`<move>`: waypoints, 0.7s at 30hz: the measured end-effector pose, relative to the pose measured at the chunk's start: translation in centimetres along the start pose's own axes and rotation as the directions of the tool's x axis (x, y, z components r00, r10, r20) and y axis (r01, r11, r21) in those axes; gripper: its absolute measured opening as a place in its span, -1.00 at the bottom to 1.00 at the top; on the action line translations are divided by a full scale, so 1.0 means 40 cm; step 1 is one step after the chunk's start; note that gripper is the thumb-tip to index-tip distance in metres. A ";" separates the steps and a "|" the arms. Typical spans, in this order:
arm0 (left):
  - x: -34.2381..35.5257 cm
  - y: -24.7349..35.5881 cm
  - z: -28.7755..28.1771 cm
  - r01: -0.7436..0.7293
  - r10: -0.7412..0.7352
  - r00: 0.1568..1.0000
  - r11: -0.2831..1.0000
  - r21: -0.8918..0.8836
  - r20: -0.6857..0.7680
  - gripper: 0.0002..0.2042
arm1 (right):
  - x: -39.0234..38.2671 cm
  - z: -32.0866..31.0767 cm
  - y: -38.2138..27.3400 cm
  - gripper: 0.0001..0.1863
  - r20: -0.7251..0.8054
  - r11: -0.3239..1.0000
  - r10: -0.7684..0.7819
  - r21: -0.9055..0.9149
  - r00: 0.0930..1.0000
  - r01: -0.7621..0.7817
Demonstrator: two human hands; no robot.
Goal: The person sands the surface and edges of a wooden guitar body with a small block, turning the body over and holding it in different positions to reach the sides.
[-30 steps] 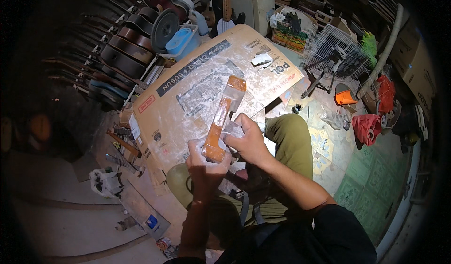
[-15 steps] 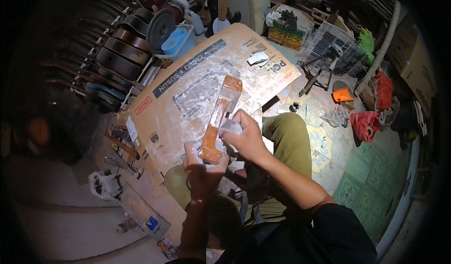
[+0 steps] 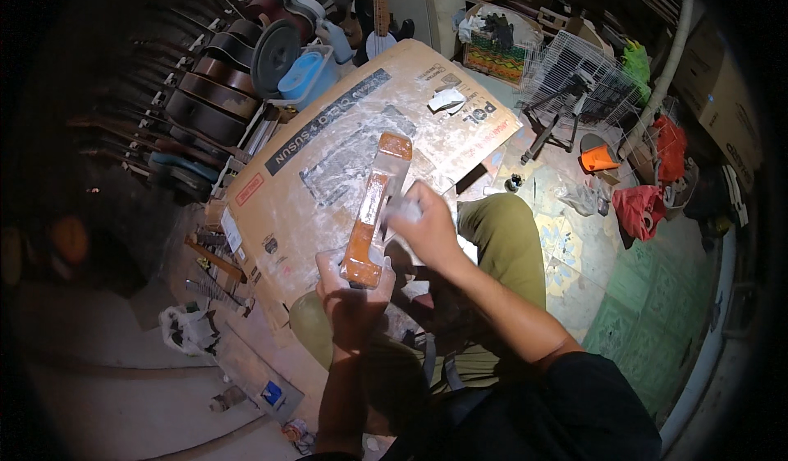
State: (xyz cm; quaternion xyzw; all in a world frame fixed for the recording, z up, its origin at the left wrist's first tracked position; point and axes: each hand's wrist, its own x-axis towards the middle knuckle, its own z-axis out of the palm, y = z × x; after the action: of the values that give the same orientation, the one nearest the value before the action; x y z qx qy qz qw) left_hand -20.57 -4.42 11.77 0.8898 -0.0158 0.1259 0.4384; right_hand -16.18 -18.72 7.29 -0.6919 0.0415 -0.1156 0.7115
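Observation:
A long orange-brown varnished wooden piece with thicker block-like ends stands tilted over my lap, its far end pointing up and slightly right. My left hand is wrapped round its near end. Fingers of my right hand are closed on a small grey folded pad, which looks like sandpaper, at the right side of the piece near its middle. The pad and fingertips are slightly blurred. Pale dust coats my left fingers and the flattened cardboard beneath.
A white scrap lies on the cardboard's far part. Several guitars line the left back, beside a blue tub. At right are a wire rack, a black stand, an orange scoop-like thing and a red cloth.
My right hand and the grey pad have shifted slightly left and up along the wooden piece. The piece has tilted a little, its far end moving left. My left hand keeps its hold.

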 end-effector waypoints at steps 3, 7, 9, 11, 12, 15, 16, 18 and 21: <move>0.007 0.006 0.009 -0.084 0.083 0.996 0.996 -0.006 -0.045 -0.54 | 0.032 0.002 -0.012 -0.75 -0.073 0.997 0.036 0.064 0.997 -0.032; 0.012 -0.014 0.009 -0.073 0.066 0.997 0.979 -0.189 -0.040 -0.55 | 0.016 -0.002 -0.003 -0.78 -0.010 1.000 -0.018 -0.022 1.000 0.018; 0.022 -0.045 0.020 -0.028 0.023 0.999 0.986 -0.167 -0.036 -0.53 | 0.060 -0.013 -0.008 -0.78 -0.128 0.996 -0.072 -0.066 0.989 0.064; 0.059 -0.016 -0.003 0.081 -0.079 0.997 0.990 -0.119 0.019 -0.51 | 0.037 -0.012 -0.034 -0.74 -0.095 0.983 -0.128 -0.145 0.987 0.114; 0.071 -0.024 -0.008 0.063 -0.063 0.998 0.994 -0.084 0.009 -0.50 | 0.027 -0.014 -0.034 -0.71 -0.043 0.959 -0.239 -0.168 0.970 0.229; 0.091 -0.015 -0.036 0.056 -0.048 0.998 0.981 -0.188 0.048 -0.49 | 0.019 -0.034 -0.062 -0.45 0.197 0.868 -0.368 -0.277 0.909 0.411; 0.094 -0.010 -0.038 0.048 -0.038 0.997 0.984 -0.174 0.060 -0.49 | 0.015 -0.042 -0.073 -0.40 0.261 0.878 -0.284 -0.316 0.923 0.360; 0.097 -0.012 -0.034 0.031 -0.021 0.998 0.982 -0.186 0.057 -0.50 | 0.010 -0.049 -0.065 -0.28 0.369 0.827 -0.208 -0.429 0.906 0.364; 0.104 -0.021 -0.034 -0.036 0.038 0.999 0.988 -0.153 0.014 -0.52 | -0.009 -0.048 -0.076 -0.26 0.447 0.793 -0.180 -0.461 0.876 0.398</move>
State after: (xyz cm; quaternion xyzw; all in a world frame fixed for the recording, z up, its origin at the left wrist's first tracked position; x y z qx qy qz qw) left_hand -16.72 -2.50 12.92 0.8541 -0.0456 0.1248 0.5029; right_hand -17.25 -20.56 10.19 -0.8702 -0.1747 -0.0722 0.4550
